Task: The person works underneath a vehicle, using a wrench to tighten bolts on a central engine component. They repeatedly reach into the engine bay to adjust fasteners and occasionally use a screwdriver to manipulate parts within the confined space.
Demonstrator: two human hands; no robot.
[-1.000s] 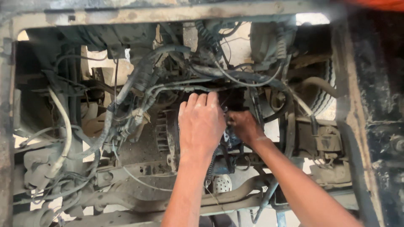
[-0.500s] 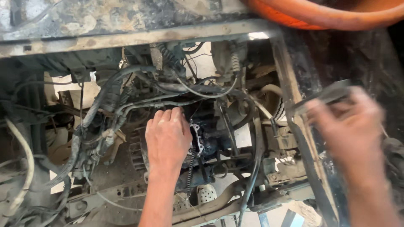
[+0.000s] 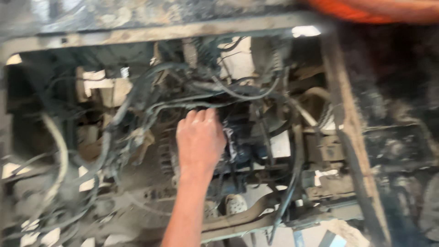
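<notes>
My left hand (image 3: 200,142) reaches up from the bottom of the view into a dusty engine bay. Its palm lies over a dark, greasy engine part (image 3: 244,144) and the fingers curl over the part's top edge, under a bundle of black hoses and cables (image 3: 183,106). A ribbed round housing (image 3: 164,155) sits just left of the hand. My right hand is out of the picture. The frame is blurred by motion.
A rusty frame rail (image 3: 350,137) runs down the right side and a dirty crossbar (image 3: 160,32) spans the top. Loose pale cables (image 3: 57,155) hang at the left. An orange curved object (image 3: 375,9) crosses the top right corner. Pale ground shows through gaps below.
My right hand left the engine part, swung out to the right with a small dark tool, and is now out of view. My left hand has stayed on the part.
</notes>
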